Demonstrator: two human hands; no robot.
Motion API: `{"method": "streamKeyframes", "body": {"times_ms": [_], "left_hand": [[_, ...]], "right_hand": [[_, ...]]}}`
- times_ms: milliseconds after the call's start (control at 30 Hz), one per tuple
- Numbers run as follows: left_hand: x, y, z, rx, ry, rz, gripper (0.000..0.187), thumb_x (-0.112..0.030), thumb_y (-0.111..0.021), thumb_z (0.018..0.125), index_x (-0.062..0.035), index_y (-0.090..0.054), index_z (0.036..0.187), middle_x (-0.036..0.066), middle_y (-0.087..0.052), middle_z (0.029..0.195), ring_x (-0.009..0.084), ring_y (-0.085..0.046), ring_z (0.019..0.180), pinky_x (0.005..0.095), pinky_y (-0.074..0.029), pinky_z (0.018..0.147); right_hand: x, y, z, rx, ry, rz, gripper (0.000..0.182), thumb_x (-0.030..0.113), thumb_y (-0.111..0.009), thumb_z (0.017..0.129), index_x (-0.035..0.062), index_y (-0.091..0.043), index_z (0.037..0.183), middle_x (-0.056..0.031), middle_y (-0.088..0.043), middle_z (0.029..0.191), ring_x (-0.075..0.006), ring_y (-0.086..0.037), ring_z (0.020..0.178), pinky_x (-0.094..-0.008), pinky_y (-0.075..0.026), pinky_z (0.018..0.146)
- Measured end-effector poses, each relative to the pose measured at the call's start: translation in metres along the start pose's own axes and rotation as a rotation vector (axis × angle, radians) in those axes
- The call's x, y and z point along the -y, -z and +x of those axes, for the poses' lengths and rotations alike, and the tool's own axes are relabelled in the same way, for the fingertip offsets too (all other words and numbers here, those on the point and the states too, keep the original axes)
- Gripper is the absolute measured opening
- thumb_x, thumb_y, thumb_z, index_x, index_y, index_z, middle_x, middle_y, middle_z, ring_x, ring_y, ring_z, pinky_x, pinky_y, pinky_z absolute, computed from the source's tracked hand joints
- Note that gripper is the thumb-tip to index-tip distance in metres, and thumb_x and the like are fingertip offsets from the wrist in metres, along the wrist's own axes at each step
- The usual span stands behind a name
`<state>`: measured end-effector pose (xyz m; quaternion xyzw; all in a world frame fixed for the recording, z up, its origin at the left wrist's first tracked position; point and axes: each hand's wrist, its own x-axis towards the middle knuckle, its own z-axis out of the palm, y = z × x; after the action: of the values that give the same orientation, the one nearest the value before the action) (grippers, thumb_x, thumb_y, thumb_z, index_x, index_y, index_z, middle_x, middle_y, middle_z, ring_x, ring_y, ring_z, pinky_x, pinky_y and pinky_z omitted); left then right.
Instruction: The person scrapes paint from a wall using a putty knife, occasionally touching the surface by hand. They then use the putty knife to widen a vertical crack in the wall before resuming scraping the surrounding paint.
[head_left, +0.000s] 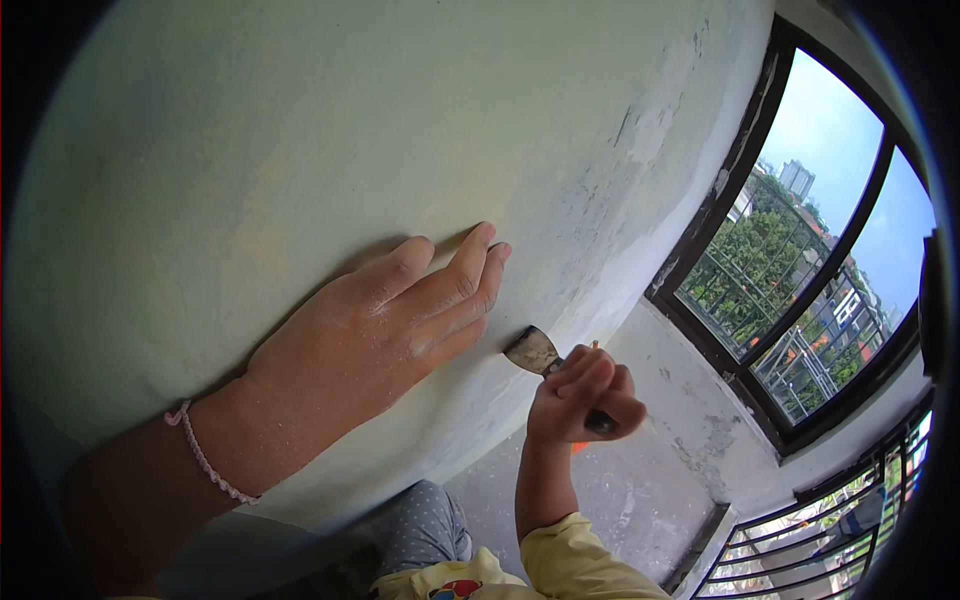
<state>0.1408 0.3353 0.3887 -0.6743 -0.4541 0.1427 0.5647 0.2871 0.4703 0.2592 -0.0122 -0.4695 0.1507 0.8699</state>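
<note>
My left hand [385, 310] rests against the pale green wall [250, 130], its fingers apart and nothing in it. White dust covers its skin, and a braided bracelet circles the wrist. Lower and to the right, my right hand [588, 395] is closed round the dark handle of a scraper [534, 350]. The scraper's stained, wide metal blade points up and left, its edge at the wall surface just right of my left hand. Dark scratches and patchy, worn paint mark the wall above the blade.
A dark-framed window [738, 375] stands at the right, with trees and buildings outside. Below it are a ledge with flaking paint [700, 400] and a barred railing [800, 565]. Dusty grey floor [620, 510] shows behind my right forearm.
</note>
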Motion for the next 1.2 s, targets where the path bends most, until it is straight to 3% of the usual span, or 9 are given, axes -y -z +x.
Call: {"method": "streamKeyframes", "body": {"times_ms": [67,133,233,333,467,533,700,933,1200], "left_hand": [[0.0,0.0,0.001,-0.006,0.009,-0.008,0.029,-0.032,-0.058,0.09,-0.0185,-0.063,0.116,-0.004,-0.05,0.145,0.0139,-0.04,0.137,0.0315,-0.034,0.102],[0.0,-0.001,-0.001,-0.011,0.008,-0.005,0.029,-0.031,-0.057,0.09,-0.0184,-0.063,0.116,-0.004,-0.051,0.144,0.0138,-0.041,0.137,0.0312,-0.034,0.102],[-0.002,-0.003,-0.001,-0.04,0.017,0.02,0.028,-0.031,-0.057,0.091,-0.0181,-0.063,0.115,-0.004,-0.052,0.143,0.0137,-0.042,0.136,0.0306,-0.035,0.101],[-0.005,-0.002,0.001,-0.03,0.025,0.024,0.029,-0.031,-0.057,0.091,-0.0184,-0.063,0.116,-0.004,-0.053,0.143,0.0135,-0.042,0.135,0.0308,-0.035,0.101],[-0.003,-0.001,-0.002,-0.018,0.037,0.032,0.031,-0.032,-0.057,0.091,-0.019,-0.062,0.118,-0.004,-0.051,0.145,0.014,-0.041,0.137,0.032,-0.033,0.105],[-0.002,0.0,-0.003,-0.005,0.028,0.018,0.032,-0.033,-0.058,0.09,-0.0192,-0.062,0.119,-0.004,-0.05,0.146,0.0143,-0.04,0.138,0.0324,-0.032,0.106],[-0.004,0.0,-0.005,0.031,0.008,0.06,0.042,-0.039,-0.061,0.087,-0.0195,-0.058,0.125,-0.002,-0.044,0.151,0.0159,-0.036,0.141,0.0335,-0.03,0.108],[-0.003,-0.001,-0.007,0.066,-0.033,0.068,0.048,-0.041,-0.062,0.087,-0.0186,-0.055,0.129,-0.001,-0.041,0.152,0.016,-0.034,0.141,0.0343,-0.03,0.109],[-0.005,-0.001,-0.008,0.066,-0.035,0.112,0.052,-0.043,-0.061,0.087,-0.0196,-0.053,0.133,-0.002,-0.041,0.152,0.0165,-0.033,0.142,0.0373,-0.026,0.111]], "right_hand": [[-0.041,0.007,-0.014,0.31,0.185,-0.399,0.038,-0.011,-0.059,0.087,0.0089,-0.031,0.071,-0.0053,-0.042,0.048,-0.0193,-0.04,0.035,-0.0281,-0.036,0.038],[-0.037,0.018,-0.011,0.348,0.259,-0.445,0.035,-0.009,-0.055,0.092,0.0069,-0.031,0.072,-0.0089,-0.047,0.048,-0.0132,-0.044,0.038,-0.0277,-0.034,0.038],[-0.007,0.024,0.001,0.061,0.047,-0.068,0.032,-0.008,-0.048,0.096,0.009,-0.028,0.077,-0.0044,-0.04,0.048,-0.0097,-0.038,0.035,-0.0252,-0.03,0.033],[0.04,0.015,0.023,-0.155,0.141,0.009,0.025,0.0,-0.04,0.099,0.0118,-0.028,0.082,0.001,-0.033,0.049,-0.0071,-0.031,0.032,-0.0222,-0.027,0.031],[0.039,0.011,0.012,-0.165,0.137,0.262,0.022,0.002,-0.043,0.099,0.0129,-0.029,0.086,0.0016,-0.035,0.047,-0.0067,-0.031,0.032,-0.0221,-0.03,0.031],[0.006,0.0,-0.009,-0.05,0.011,-0.064,0.025,-0.003,-0.044,0.097,0.0132,-0.029,0.086,-0.0001,-0.036,0.047,-0.0068,-0.032,0.033,-0.0231,-0.029,0.031],[0.014,0.016,0.002,-0.07,0.002,0.022,0.03,-0.008,-0.043,0.095,0.0136,-0.028,0.083,0.0007,-0.03,0.049,-0.0064,-0.031,0.034,-0.0226,-0.024,0.031],[0.072,0.021,0.017,-0.258,0.258,0.379,0.03,0.003,-0.04,0.098,0.015,-0.028,0.073,0.0032,-0.031,0.048,-0.0061,-0.032,0.032,-0.0208,-0.028,0.029],[0.007,0.015,-0.004,-0.061,-0.025,0.116,0.03,-0.007,-0.044,0.096,0.0143,-0.027,0.084,0.0,-0.036,0.05,-0.0056,-0.031,0.034,-0.0229,-0.028,0.032]]}}
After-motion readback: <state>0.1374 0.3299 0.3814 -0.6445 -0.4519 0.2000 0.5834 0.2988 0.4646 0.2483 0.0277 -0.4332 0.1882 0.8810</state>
